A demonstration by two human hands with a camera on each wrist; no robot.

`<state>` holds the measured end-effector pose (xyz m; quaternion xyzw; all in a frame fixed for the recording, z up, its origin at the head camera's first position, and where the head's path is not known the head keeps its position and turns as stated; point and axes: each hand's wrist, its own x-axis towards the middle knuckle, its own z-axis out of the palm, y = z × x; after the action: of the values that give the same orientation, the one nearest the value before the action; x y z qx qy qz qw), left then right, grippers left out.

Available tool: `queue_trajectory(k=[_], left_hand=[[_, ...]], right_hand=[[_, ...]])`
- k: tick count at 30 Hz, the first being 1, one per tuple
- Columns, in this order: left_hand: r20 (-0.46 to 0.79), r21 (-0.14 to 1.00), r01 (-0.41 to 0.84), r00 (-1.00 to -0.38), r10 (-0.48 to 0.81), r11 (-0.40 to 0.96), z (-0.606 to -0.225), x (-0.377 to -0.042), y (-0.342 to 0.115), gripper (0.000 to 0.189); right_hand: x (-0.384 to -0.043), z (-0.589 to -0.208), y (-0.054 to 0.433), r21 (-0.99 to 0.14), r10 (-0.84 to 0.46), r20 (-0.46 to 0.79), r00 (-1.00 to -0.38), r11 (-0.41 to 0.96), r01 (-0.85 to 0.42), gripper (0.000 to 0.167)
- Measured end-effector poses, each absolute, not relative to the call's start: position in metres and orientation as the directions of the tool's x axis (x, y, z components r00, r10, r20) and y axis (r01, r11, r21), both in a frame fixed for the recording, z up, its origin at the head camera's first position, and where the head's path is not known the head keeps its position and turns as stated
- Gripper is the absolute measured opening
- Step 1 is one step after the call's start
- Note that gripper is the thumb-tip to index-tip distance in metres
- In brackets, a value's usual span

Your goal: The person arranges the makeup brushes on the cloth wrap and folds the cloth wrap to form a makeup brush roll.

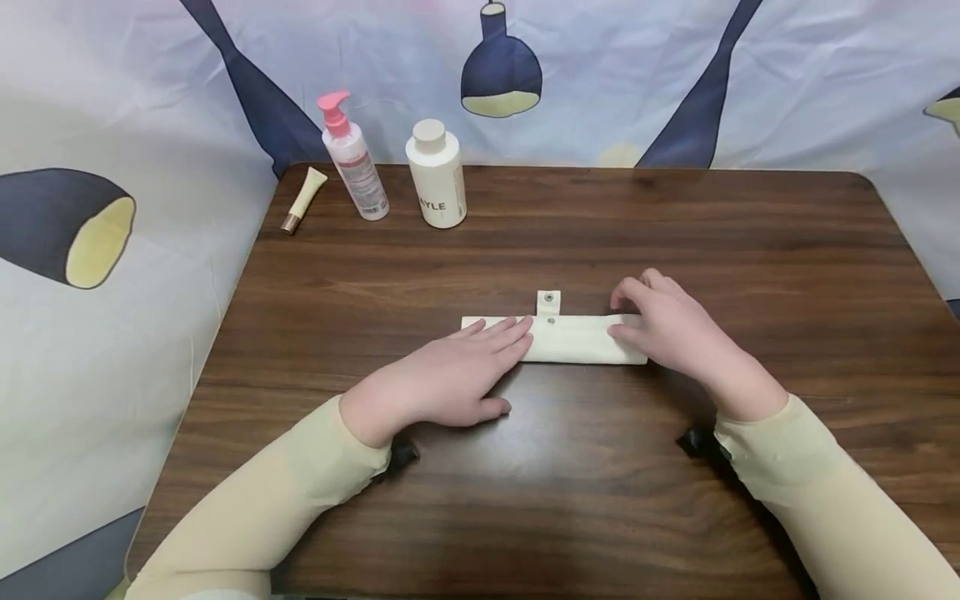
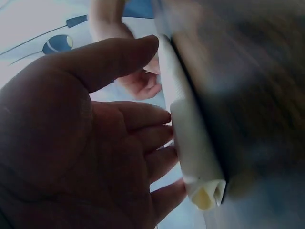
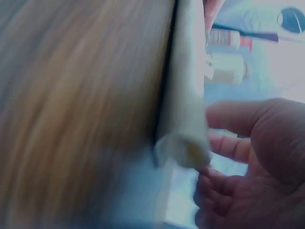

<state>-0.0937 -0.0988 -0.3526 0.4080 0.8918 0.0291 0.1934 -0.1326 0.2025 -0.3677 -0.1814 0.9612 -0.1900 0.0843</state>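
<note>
A white rolled-up pouch [image 1: 573,340] lies crosswise on the table. A short tab [image 1: 548,302] with a metal snap sticks out from its far edge, and another snap sits on the roll beside it. My left hand [image 1: 453,375] rests on the roll's left part, fingers straight and thumb apart on the near side. In the left wrist view its fingertips meet the roll [image 2: 193,138], whose open end shows yellow inside. My right hand [image 1: 671,325] is at the right end, thumb on the roll and fingers loosely bent by the far edge. The right wrist view is blurred.
On the dark wood-grain table [image 1: 585,492], a small cream tube [image 1: 305,198], a pump bottle [image 1: 358,171] with a pink top and a white capped bottle [image 1: 438,179] stand or lie at the back left. A lamp-patterned cloth [image 1: 600,75] hangs behind.
</note>
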Motion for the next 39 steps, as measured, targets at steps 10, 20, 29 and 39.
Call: queue_trajectory(k=[10, 20, 29, 39], left_hand=[[-0.325, 0.2, 0.709, -0.603, 0.729, 0.676, -0.357, -0.098, -0.096, 0.078], [-0.298, 0.182, 0.733, -0.594, 0.747, 0.655, -0.366, -0.094, -0.101, 0.081], [-0.27, 0.253, 0.723, -0.585, 0.765, 0.642, -0.369, -0.095, -0.105, 0.079], [-0.268, 0.256, 0.717, -0.592, 0.761, 0.648, -0.368, -0.096, -0.108, 0.08]], right_hand=[[-0.137, -0.375, 0.179, -0.426, -0.486, -0.079, -0.87, 0.806, -0.411, 0.008], [-0.144, -0.374, 0.167, -0.583, -0.473, -0.189, -0.861, 0.759, -0.29, 0.023], [-0.157, -0.384, 0.161, -0.828, -0.425, -0.249, -0.87, 0.559, -0.037, 0.027], [-0.154, -0.389, 0.154, -0.851, -0.395, -0.187, -0.899, 0.523, -0.053, 0.012]])
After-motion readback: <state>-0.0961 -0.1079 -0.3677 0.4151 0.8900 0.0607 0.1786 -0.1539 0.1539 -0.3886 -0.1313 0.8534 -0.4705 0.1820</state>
